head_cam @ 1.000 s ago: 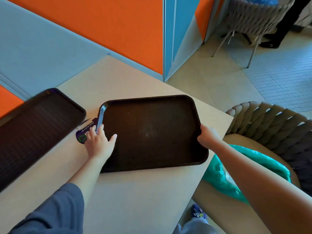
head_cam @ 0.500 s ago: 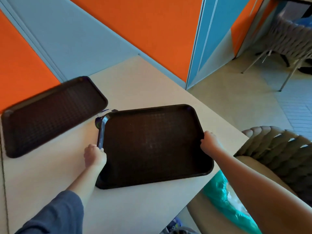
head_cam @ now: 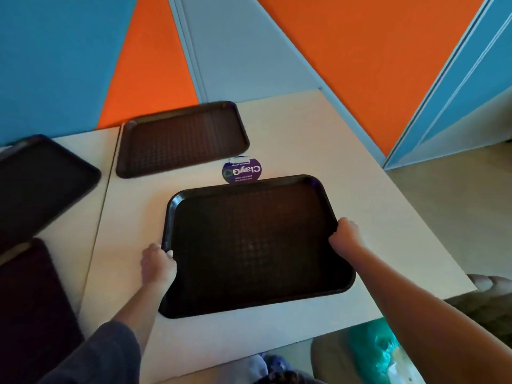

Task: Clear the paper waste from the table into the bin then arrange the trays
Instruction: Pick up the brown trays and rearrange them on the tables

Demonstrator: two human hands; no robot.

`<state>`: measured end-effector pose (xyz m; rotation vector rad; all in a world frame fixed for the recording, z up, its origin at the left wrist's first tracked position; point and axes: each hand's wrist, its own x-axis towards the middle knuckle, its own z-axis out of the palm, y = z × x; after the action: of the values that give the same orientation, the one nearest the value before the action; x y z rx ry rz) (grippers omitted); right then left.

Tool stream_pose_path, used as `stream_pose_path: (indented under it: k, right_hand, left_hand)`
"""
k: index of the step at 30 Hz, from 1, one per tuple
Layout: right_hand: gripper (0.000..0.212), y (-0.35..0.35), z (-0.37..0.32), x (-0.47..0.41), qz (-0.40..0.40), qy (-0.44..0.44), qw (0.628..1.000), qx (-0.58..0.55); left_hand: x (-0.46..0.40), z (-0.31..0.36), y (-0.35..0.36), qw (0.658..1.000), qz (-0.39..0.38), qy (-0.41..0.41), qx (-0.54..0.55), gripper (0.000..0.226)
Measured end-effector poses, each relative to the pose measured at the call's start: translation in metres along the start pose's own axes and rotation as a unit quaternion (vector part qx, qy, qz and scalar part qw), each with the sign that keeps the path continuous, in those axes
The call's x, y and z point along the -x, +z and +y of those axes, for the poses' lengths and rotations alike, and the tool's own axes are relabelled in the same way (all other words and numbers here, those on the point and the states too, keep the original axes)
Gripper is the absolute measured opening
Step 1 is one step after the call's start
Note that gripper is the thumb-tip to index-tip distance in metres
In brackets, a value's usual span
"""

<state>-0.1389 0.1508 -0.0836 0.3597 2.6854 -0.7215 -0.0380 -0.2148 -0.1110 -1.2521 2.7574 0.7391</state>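
A dark brown tray (head_cam: 255,245) lies on the beige table (head_cam: 318,139) in front of me. My left hand (head_cam: 158,266) grips its left rim and my right hand (head_cam: 345,235) grips its right rim. A second empty brown tray (head_cam: 180,138) lies farther back, near the wall. A round purple sticker (head_cam: 241,171) with white lettering sits on the table between the two trays, its near edge hidden by the held tray. Two more dark trays (head_cam: 41,184) (head_cam: 30,306) lie at the far left on the adjoining table.
An orange and blue wall (head_cam: 360,51) runs along the table's far side. At the lower right a woven chair (head_cam: 490,297) holds a teal plastic bag (head_cam: 382,353). Tiled floor (head_cam: 457,206) lies beyond the table's right edge.
The view has swung left, showing two more trays at the far left. The held tray has turned and shifted toward me, uncovering the purple sticker. Both hands keep their grip on the rims.
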Motion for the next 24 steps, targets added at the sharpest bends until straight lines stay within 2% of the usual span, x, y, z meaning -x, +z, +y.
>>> stream_pose_path:
  k: [12, 20, 24]
  right_hand:
    - [0.028, 0.022, -0.018, 0.019, -0.027, -0.044, 0.997, 0.064]
    - [0.035, 0.023, -0.035, 0.023, -0.035, 0.002, 0.989, 0.141]
    - [0.031, 0.022, -0.048, 0.02, -0.055, 0.004, 0.98, 0.19]
  left_hand:
    - [0.06, -0.054, -0.023, 0.996, 0.046, -0.065, 0.029, 0.032]
    - [0.064, -0.055, -0.021, 0.993, 0.041, -0.076, 0.077, 0.036]
    - [0.049, -0.056, -0.028, 0.994, 0.019, -0.073, 0.081, 0.035]
